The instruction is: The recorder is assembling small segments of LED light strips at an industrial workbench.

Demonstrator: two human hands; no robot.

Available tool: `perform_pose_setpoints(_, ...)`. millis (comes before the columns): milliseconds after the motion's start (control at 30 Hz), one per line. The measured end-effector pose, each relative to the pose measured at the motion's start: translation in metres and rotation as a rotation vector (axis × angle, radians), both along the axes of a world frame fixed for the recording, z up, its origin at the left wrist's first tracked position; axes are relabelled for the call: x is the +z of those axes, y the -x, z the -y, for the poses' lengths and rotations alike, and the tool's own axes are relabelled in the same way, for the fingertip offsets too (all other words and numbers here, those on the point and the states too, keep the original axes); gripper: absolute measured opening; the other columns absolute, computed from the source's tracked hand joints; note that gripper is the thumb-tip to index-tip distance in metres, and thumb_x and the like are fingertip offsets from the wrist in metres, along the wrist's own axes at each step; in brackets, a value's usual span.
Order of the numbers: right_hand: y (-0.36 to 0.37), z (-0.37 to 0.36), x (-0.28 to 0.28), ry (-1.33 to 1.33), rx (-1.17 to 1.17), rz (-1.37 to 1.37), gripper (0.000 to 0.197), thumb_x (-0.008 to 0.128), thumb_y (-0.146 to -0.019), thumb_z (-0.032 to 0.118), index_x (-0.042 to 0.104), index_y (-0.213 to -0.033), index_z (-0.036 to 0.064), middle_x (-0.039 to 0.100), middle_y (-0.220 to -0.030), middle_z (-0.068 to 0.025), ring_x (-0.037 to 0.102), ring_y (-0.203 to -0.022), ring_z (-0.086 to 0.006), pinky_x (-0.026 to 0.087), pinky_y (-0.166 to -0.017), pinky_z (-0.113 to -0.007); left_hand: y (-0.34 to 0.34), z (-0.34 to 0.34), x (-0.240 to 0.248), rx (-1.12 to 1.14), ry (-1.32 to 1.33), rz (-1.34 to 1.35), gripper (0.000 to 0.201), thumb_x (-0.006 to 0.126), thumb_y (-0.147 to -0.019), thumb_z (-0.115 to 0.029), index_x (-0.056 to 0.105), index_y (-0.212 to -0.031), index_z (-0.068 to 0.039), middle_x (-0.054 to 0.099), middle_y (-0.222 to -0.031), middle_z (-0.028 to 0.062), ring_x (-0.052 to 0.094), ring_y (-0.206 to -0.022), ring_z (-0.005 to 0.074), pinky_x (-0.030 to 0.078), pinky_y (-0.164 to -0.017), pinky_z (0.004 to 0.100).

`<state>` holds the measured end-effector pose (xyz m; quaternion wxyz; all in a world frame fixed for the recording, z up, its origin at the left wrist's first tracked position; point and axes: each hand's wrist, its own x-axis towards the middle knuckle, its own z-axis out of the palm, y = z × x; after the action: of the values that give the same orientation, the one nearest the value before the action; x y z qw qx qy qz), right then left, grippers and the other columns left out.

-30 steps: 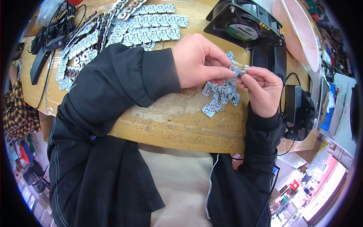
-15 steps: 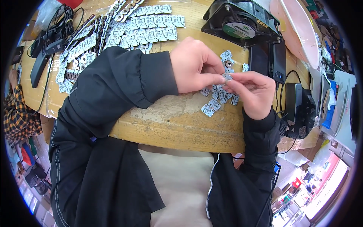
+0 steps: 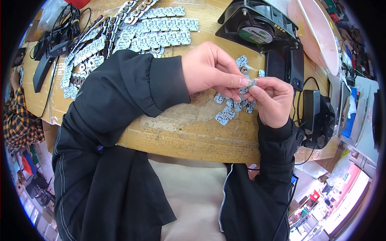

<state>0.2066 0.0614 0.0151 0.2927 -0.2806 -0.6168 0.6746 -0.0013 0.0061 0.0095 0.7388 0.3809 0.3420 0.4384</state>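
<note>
Pinched between my two hands is a small circuit board [image 3: 252, 83], partly covered by the fingertips. My left hand [image 3: 213, 70] grips it from the left with thumb and fingers. From the right, the thumb and forefinger of my right hand [image 3: 274, 96] are closed on its other side. Beneath and around the fingers lie several loose small circuit boards [image 3: 225, 115], white with dark parts, and some are hidden by the hands. One board [image 3: 241, 61] lies just beyond the fingertips.
Rows of joined circuit boards [image 3: 165, 25] cover the back left. A black cooling fan [image 3: 257, 28] stands at the back right, near a pink basin [image 3: 317, 32]. Black adapters and cables [image 3: 60, 44] lie far left. A person in a checked sleeve [image 3: 23, 120] is at the left edge.
The held board and both sets of fingertips have shifted slightly to the right. My left thumb has turned, and the board sits at a different angle between the fingers.
</note>
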Motion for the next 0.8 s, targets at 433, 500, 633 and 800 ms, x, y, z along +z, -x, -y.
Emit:
perform_pose_setpoints(433,0.005,-0.011,-0.015,0.207,-0.069,-0.06,0.017,0.062,-0.082,-0.004,0.06,-0.099,-0.0074,0.066,-0.084,-0.0153,0.065,-0.07,-0.0151,0.053,-0.065,-0.023,-0.004,-0.007,-0.005,0.091,0.21,0.105,0.021,0.057,-0.088,-0.006,0.059,-0.103,0.009,0.064,-0.093,0.0186,0.067,-0.083,0.024,0.056,-0.076,0.0273)
perform_pose_setpoints(500,0.006,-0.012,-0.016,0.221,-0.07,-0.048,0.018,0.062,-0.082,-0.004,0.06,-0.099,-0.0075,0.066,-0.085,-0.0154,0.065,-0.07,-0.0151,0.052,-0.065,-0.023,-0.004,-0.008,-0.004,0.111,0.265,0.103,0.022,0.056,-0.088,-0.005,0.058,-0.103,0.01,0.064,-0.093,0.0201,0.067,-0.083,0.0257,0.056,-0.076,0.028)
perform_pose_setpoints(633,0.005,-0.015,-0.015,0.268,-0.023,-0.011,0.018,0.057,-0.084,-0.004,0.058,-0.102,-0.0078,0.066,-0.086,-0.0141,0.063,-0.07,-0.0143,0.05,-0.066,-0.022,-0.004,-0.008,-0.001,0.113,0.299,0.099,0.022,0.054,-0.089,-0.004,0.058,-0.103,0.012,0.063,-0.093,0.0211,0.067,-0.083,0.0272,0.057,-0.075,0.0283)
perform_pose_setpoints(800,0.005,-0.016,-0.015,0.295,-0.007,-0.009,0.018,0.057,-0.084,-0.004,0.058,-0.101,-0.0075,0.066,-0.086,-0.0139,0.063,-0.07,-0.0144,0.05,-0.065,-0.022,-0.004,-0.009,0.001,0.102,0.31,0.075,0.023,0.054,-0.089,-0.006,0.057,-0.102,0.013,0.064,-0.091,0.0217,0.067,-0.082,0.0281,0.057,-0.075,0.0288)
